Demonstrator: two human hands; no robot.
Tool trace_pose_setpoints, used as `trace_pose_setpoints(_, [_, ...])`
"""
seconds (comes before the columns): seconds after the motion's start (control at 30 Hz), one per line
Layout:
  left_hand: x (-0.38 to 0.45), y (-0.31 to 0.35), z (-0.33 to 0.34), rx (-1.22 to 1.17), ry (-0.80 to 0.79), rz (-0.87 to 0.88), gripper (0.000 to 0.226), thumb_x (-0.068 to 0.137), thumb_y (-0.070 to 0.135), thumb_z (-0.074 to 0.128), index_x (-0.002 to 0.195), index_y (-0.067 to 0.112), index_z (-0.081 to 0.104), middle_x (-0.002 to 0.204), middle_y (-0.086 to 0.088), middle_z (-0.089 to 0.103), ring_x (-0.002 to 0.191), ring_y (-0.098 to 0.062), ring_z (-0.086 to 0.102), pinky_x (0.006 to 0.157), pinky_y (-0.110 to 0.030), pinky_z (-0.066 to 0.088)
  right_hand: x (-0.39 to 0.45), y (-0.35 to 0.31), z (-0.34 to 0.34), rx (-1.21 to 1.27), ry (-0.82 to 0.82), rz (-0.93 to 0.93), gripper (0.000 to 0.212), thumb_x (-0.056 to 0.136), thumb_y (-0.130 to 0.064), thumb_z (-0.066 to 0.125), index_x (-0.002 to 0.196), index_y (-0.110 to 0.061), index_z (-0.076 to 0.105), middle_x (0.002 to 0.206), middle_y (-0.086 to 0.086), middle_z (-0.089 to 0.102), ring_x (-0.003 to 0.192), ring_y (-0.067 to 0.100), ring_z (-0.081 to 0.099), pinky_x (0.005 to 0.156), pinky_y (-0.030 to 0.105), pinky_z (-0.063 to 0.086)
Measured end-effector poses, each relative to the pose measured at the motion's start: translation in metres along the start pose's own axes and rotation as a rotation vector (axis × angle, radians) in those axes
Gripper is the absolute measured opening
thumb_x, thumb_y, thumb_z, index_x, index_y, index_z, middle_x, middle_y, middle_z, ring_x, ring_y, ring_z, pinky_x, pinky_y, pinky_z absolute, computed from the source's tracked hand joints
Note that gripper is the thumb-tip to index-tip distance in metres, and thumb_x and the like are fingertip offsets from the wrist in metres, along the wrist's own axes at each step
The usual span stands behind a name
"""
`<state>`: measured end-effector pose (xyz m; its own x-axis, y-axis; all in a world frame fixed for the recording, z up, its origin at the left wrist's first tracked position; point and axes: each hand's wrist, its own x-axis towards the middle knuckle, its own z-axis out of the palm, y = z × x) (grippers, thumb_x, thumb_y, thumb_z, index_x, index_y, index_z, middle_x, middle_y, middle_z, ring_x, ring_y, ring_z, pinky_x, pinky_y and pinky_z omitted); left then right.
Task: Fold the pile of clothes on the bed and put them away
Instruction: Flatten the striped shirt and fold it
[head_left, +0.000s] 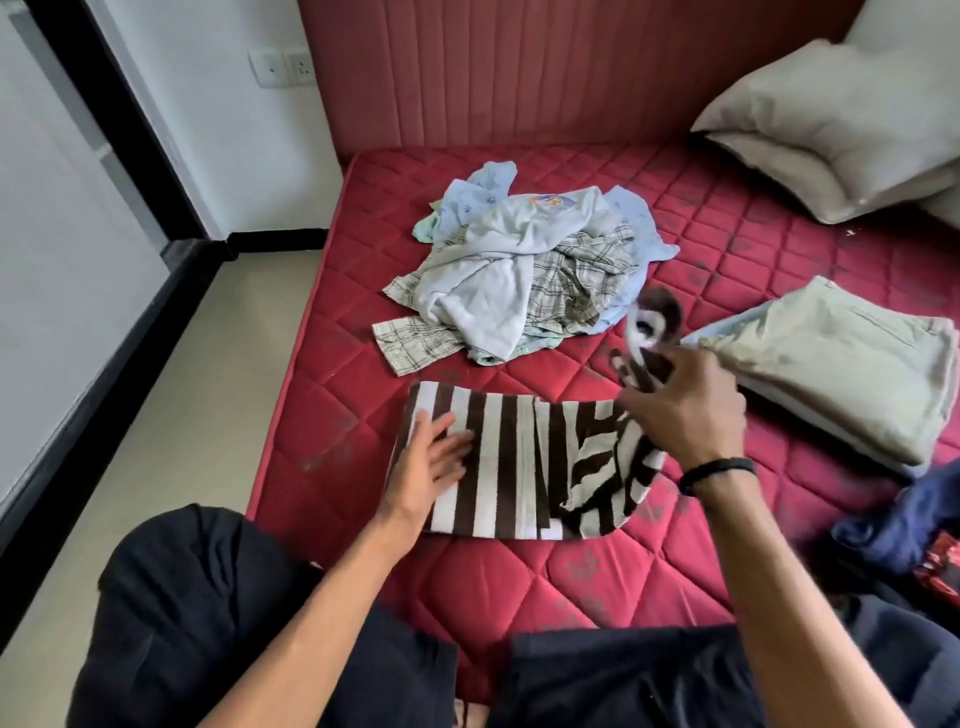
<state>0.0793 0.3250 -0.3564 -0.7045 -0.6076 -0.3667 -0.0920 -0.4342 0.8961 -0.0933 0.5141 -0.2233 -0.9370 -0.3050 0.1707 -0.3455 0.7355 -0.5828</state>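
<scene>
While the left hand (428, 465) lies flat, fingers straight, on the near-left part of the brown-and-white striped garment (498, 462), the right hand (685, 402) grips that garment's lifted right end, fingers curled round the blurred cloth above the red quilted mattress (519, 582). Unfolded clothes (524, 270) are heaped beyond the striped piece, well apart from both hands. Folded beige clothes (836, 364) lie just right of the right hand.
</scene>
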Motion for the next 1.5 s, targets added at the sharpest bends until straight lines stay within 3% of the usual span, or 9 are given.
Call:
trace_pose_setpoints(0.13, [-0.003,0.007,-0.028,-0.52,0.112,-0.215,0.084,0.095,0.075,0.04,0.135,0.004,0.059,0.123,-0.027,0.07,0.115,-0.04,0.069,0.103,-0.051,0.051,-0.038,-0.077,0.056,-0.165,-0.163,-0.293,0.031,0.075,-0.031,0.072,0.104,-0.023,0.071,0.097,0.009,0.073,0.094,0.037,0.07,0.073,0.039,0.053])
trace_pose_setpoints(0.27, [-0.012,0.02,-0.026,-0.618,0.022,-0.213,0.081,0.094,0.075,0.043,0.136,0.008,0.065,0.128,-0.022,0.069,0.11,-0.034,0.071,0.099,-0.045,0.051,-0.069,-0.094,0.107,0.086,-0.673,-0.39,0.042,0.077,-0.055,0.083,0.095,-0.019,0.07,0.087,-0.003,0.073,0.083,0.015,0.07,0.073,0.035,0.057])
trace_pose_setpoints(0.43, [-0.011,0.028,-0.025,-0.555,-0.044,-0.219,0.06,0.101,0.055,0.053,0.136,0.008,0.065,0.129,-0.019,0.07,0.124,-0.033,0.065,0.112,-0.049,0.046,-0.042,-0.027,0.152,-0.153,-0.38,-0.653,0.053,0.096,-0.056,0.045,0.13,-0.022,0.067,0.144,0.007,0.057,0.135,0.035,0.051,0.104,0.055,0.048])
trace_pose_setpoints(0.6, [-0.005,0.03,-0.041,-0.633,-0.018,-0.328,0.079,0.09,0.073,0.056,0.131,0.006,0.069,0.13,-0.022,0.069,0.123,-0.038,0.065,0.114,-0.053,0.043,-0.037,0.008,0.174,-0.484,-0.444,-0.616,0.072,0.097,-0.075,0.014,0.162,-0.045,0.014,0.172,-0.002,0.016,0.159,0.028,0.009,0.124,0.062,0.009])
trace_pose_setpoints(0.73, [-0.009,0.029,-0.058,0.048,-0.032,-0.263,0.067,0.076,0.059,0.084,0.128,0.019,0.07,0.116,-0.004,0.077,0.107,-0.022,0.074,0.098,-0.046,0.058,-0.03,0.005,0.18,-0.473,-0.337,-0.563,0.08,0.094,-0.083,0.013,0.158,-0.039,0.03,0.161,-0.001,0.036,0.148,0.028,0.03,0.12,0.054,0.021])
trace_pose_setpoints(0.9, [-0.018,0.011,-0.095,0.909,0.375,-0.118,0.033,0.069,0.05,0.086,0.081,0.022,0.074,0.08,0.001,0.076,0.085,-0.025,0.074,0.081,-0.036,0.06,0.002,-0.01,0.174,-0.444,-0.438,-0.379,0.08,0.086,-0.093,0.025,0.137,-0.035,0.048,0.135,0.005,0.055,0.128,0.036,0.05,0.101,0.054,0.043])
trace_pose_setpoints(1.23, [-0.006,0.011,-0.052,0.747,0.376,0.2,0.023,0.086,0.045,0.078,0.093,0.023,0.073,0.081,0.009,0.071,0.082,-0.016,0.07,0.081,-0.033,0.057,-0.085,0.066,0.067,-0.365,-0.795,0.022,0.052,0.1,-0.064,0.044,0.092,-0.017,0.065,0.085,0.01,0.077,0.084,0.034,0.075,0.071,0.04,0.058])
trace_pose_setpoints(1.4, [-0.035,-0.005,-0.016,0.876,0.18,0.189,0.035,0.091,0.057,0.068,0.089,0.023,0.076,0.071,0.008,0.072,0.069,-0.01,0.07,0.074,-0.033,0.058,-0.098,0.084,0.058,-0.025,-0.291,0.016,0.031,0.087,-0.048,0.074,0.074,-0.022,0.062,0.068,-0.007,0.066,0.067,0.019,0.065,0.06,0.034,0.047])
trace_pose_setpoints(1.5, [-0.042,-0.011,-0.012,0.882,0.237,0.229,0.036,0.09,0.062,0.066,0.09,0.027,0.075,0.07,0.006,0.072,0.07,-0.012,0.071,0.072,-0.035,0.059,-0.094,0.077,0.068,0.206,-0.331,0.057,0.02,0.089,-0.042,0.077,0.083,-0.024,0.072,0.075,-0.007,0.071,0.07,0.012,0.068,0.061,0.03,0.051])
